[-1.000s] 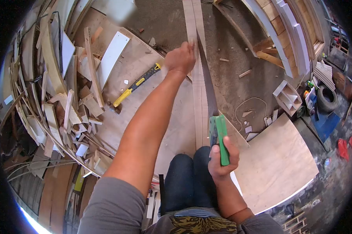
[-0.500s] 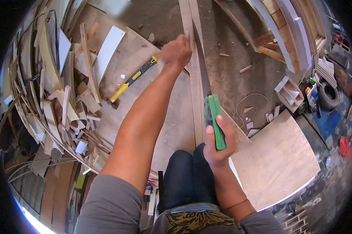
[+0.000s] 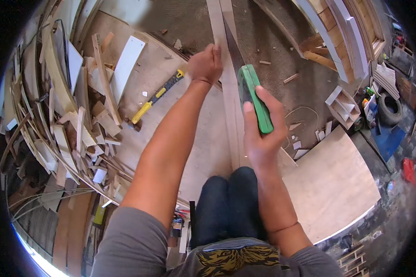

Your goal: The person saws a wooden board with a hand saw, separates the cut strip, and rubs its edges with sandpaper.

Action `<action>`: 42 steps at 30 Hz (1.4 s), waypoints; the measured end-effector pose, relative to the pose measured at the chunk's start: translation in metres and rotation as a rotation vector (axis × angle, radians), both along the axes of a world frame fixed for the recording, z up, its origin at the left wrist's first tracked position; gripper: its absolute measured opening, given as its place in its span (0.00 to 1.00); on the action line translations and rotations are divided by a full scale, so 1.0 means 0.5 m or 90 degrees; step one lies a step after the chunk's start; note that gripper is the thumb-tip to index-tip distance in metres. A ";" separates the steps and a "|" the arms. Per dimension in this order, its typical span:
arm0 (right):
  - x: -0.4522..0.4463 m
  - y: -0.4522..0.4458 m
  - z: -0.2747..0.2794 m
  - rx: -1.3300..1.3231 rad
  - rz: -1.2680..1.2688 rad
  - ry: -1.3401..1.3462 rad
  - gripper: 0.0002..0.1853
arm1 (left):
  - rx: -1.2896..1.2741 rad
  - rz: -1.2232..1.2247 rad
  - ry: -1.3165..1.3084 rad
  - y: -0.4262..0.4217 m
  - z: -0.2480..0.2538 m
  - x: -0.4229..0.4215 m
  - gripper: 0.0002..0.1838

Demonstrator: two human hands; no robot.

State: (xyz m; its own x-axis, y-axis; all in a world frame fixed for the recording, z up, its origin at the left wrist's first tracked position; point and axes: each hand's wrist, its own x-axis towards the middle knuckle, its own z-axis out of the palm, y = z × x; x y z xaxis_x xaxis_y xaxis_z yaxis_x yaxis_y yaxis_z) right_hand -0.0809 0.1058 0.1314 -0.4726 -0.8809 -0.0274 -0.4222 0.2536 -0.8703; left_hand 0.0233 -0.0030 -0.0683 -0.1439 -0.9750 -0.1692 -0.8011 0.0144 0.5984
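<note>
My right hand (image 3: 267, 121) is wrapped round the green handle of a handsaw (image 3: 255, 99), thumb along its side. The saw's blade points away from me and lies along a long wooden board (image 3: 229, 99). Farther up, my left hand (image 3: 205, 63) is closed at the board's left edge, its fingers wrapped on the wood. A black and yellow hammer (image 3: 158, 96) lies on the plywood sheet (image 3: 189, 124) to the left of my left forearm.
Wood offcuts (image 3: 81, 124) are heaped at the left, near a white strip (image 3: 128, 64). Curved wooden frames (image 3: 328, 39) stand at the upper right. A pale plywood panel (image 3: 332, 184) lies at the lower right, with a tyre (image 3: 389, 110) and a wooden box (image 3: 342, 107) beyond.
My right hand has pushed the saw forward, away from my knees, and the handle is now much closer to my left hand. My left hand has shifted slightly left, still on the board.
</note>
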 end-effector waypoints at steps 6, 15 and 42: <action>0.002 -0.011 -0.033 0.029 0.005 0.002 0.18 | -0.009 0.018 -0.028 -0.002 0.003 -0.010 0.22; 0.004 -0.021 -0.020 0.055 -0.001 -0.008 0.17 | 0.075 0.000 0.004 -0.005 0.018 -0.008 0.23; -0.022 -0.005 -0.062 -0.022 0.006 -0.033 0.16 | 0.134 0.115 0.041 -0.099 0.022 -0.041 0.29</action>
